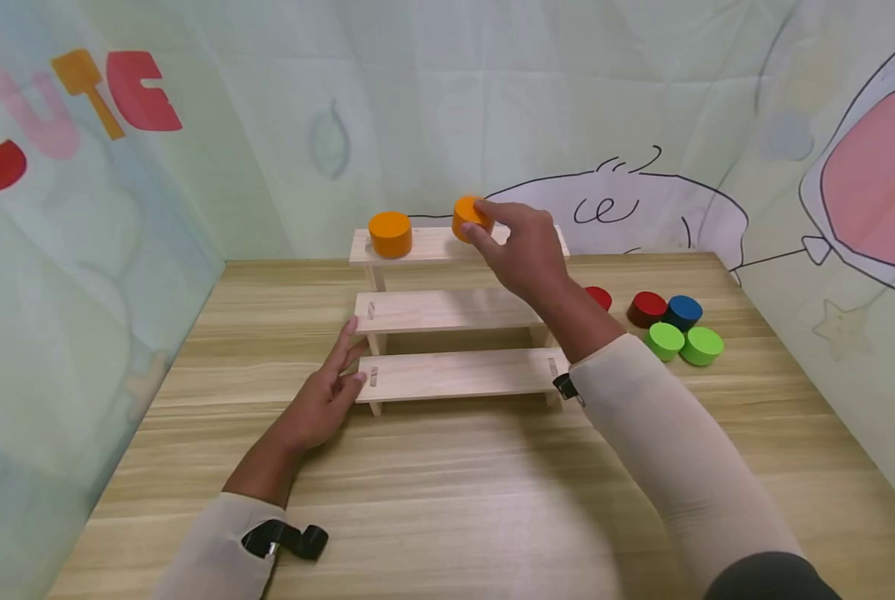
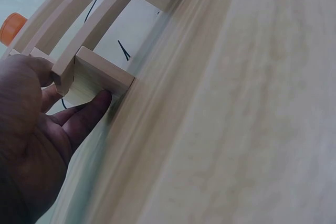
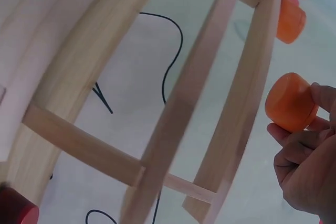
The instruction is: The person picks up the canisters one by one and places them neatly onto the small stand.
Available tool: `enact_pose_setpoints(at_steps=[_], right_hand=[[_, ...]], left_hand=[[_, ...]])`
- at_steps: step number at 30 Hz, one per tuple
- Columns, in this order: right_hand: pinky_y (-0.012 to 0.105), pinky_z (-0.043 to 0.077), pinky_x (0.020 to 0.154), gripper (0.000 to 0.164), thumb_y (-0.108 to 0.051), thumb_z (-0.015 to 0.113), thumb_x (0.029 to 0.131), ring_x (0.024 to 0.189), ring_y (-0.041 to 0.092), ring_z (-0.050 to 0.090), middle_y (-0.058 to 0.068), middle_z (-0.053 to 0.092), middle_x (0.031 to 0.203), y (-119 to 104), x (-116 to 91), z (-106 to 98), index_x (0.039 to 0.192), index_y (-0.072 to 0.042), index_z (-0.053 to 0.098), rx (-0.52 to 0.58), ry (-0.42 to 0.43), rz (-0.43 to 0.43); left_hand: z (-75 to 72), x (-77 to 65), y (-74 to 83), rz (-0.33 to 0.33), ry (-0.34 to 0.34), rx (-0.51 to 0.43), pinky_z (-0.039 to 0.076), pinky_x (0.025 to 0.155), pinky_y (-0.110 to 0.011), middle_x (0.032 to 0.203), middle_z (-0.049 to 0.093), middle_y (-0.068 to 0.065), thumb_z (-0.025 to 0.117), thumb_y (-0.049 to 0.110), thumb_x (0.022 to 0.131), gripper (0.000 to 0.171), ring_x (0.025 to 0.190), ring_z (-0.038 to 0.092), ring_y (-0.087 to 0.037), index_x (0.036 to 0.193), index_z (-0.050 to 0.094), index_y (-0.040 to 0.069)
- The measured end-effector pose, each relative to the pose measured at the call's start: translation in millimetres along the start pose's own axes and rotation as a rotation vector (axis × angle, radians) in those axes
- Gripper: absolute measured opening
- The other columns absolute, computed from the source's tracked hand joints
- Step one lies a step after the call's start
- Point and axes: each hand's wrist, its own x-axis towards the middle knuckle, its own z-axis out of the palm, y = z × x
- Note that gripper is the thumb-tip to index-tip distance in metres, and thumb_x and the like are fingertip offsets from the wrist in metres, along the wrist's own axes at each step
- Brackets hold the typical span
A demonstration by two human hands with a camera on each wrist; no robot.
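Note:
A pale wooden three-tier stand (image 1: 447,312) stands on the table. My left hand (image 1: 325,402) rests against its left side, thumb at the end of the lowest tier; in the left wrist view the other fingers (image 2: 86,119) lie fairly straight along the side panel. My right hand (image 1: 526,250) pinches an orange cylindrical block (image 1: 470,218) between thumb and fingers at the top tier (image 1: 436,246). Whether that block touches the tier, I cannot tell. A second orange block (image 1: 391,234) sits on the top tier's left end; the right wrist view shows it too (image 3: 290,22).
Right of the stand lie two red blocks (image 1: 647,308), one partly hidden by my right forearm, a blue block (image 1: 683,312) and two green blocks (image 1: 664,341). A printed cloth (image 1: 267,125) hangs behind the wood-grain table (image 1: 432,492) and along its sides.

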Motion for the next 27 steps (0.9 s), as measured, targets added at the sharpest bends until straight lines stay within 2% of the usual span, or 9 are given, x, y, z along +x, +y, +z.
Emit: enact_pose_setpoints(at_steps=[6,7,10,13,14,17,20,21,27], right_hand=[[0.043,0.057,0.114,0.048,-0.034,0.073,0.107,0.136,0.028,0.069,0.008,0.074,0.145,-1.9,-2.8,5.9,0.15,-0.014,0.068,-0.096,-0.05,-0.004],[0.043,0.056,0.115,0.048,-0.034,0.073,0.107,0.137,0.028,0.068,0.008,0.074,0.146,-2.1,-3.0,6.9,0.151,-0.014,0.067,-0.11,-0.055,-0.005],[0.043,0.056,0.115,0.051,-0.035,0.073,0.107,0.136,0.029,0.069,0.007,0.073,0.147,-1.8,-4.1,10.4,0.153,-0.014,0.065,-0.148,-0.07,0.001],[0.044,0.056,0.115,0.053,-0.036,0.072,0.107,0.134,0.03,0.069,0.007,0.073,0.147,-0.3,-4.9,13.5,0.154,-0.013,0.064,-0.166,-0.082,0.01],[0.044,0.056,0.115,0.053,-0.037,0.072,0.107,0.133,0.03,0.069,0.008,0.073,0.146,0.3,-5.1,14.4,0.154,-0.013,0.064,-0.168,-0.085,0.012],[0.044,0.056,0.116,0.053,-0.037,0.072,0.108,0.133,0.03,0.069,0.008,0.074,0.146,1.0,-4.9,15.7,0.153,-0.011,0.065,-0.167,-0.089,0.012],[0.044,0.056,0.114,0.052,-0.038,0.072,0.108,0.131,0.031,0.069,0.009,0.074,0.145,1.1,-4.4,16.6,0.152,-0.011,0.066,-0.165,-0.09,0.013],[0.044,0.057,0.113,0.052,-0.038,0.072,0.108,0.13,0.031,0.069,0.009,0.074,0.144,1.1,-4.2,16.7,0.152,-0.011,0.066,-0.166,-0.091,0.014],[0.044,0.059,0.107,0.052,-0.04,0.072,0.107,0.121,0.03,0.07,0.009,0.075,0.141,1.3,-3.5,17.4,0.151,-0.012,0.066,-0.177,-0.097,0.02]], left_hand=[[0.3,-0.4,1.1,0.0,0.004,-0.003,0.052,0.113,-0.052,0.177,0.033,-0.024,0.044,0.012,0.118,0.082,0.153,0.05,-0.048,0.176,-0.008,0.037],[0.2,-0.3,1.0,0.0,0.003,-0.006,0.054,0.113,-0.045,0.177,0.033,-0.024,0.044,0.012,0.118,0.082,0.153,0.05,-0.048,0.176,-0.008,0.037],[0.2,-0.1,1.4,0.001,0.002,-0.01,0.053,0.113,-0.044,0.177,0.033,-0.025,0.044,0.011,0.118,0.082,0.153,0.05,-0.048,0.176,-0.008,0.036],[0.0,-0.1,1.2,-0.001,0.0,-0.01,0.054,0.111,-0.034,0.177,0.033,-0.025,0.044,0.012,0.118,0.082,0.152,0.051,-0.048,0.176,-0.008,0.036],[0.0,-0.1,1.4,0.0,0.001,-0.008,0.054,0.112,-0.038,0.177,0.033,-0.025,0.044,0.012,0.118,0.082,0.152,0.051,-0.048,0.176,-0.008,0.036],[0.1,0.1,0.9,0.002,0.001,-0.012,0.054,0.112,-0.036,0.176,0.033,-0.025,0.044,0.011,0.118,0.082,0.151,0.053,-0.048,0.176,-0.007,0.037],[0.5,0.4,0.4,0.004,0.001,-0.019,0.052,0.114,-0.044,0.177,0.033,-0.025,0.044,0.011,0.118,0.082,0.15,0.053,-0.048,0.176,-0.007,0.037],[0.7,0.6,-0.1,0.004,0.001,-0.019,0.052,0.114,-0.043,0.177,0.033,-0.025,0.044,0.011,0.118,0.082,0.151,0.053,-0.047,0.176,-0.007,0.037],[1.0,0.8,-2.1,0.014,0.005,-0.017,0.048,0.109,-0.016,0.177,0.033,-0.025,0.044,0.011,0.118,0.082,0.152,0.051,-0.048,0.177,-0.006,0.036]])
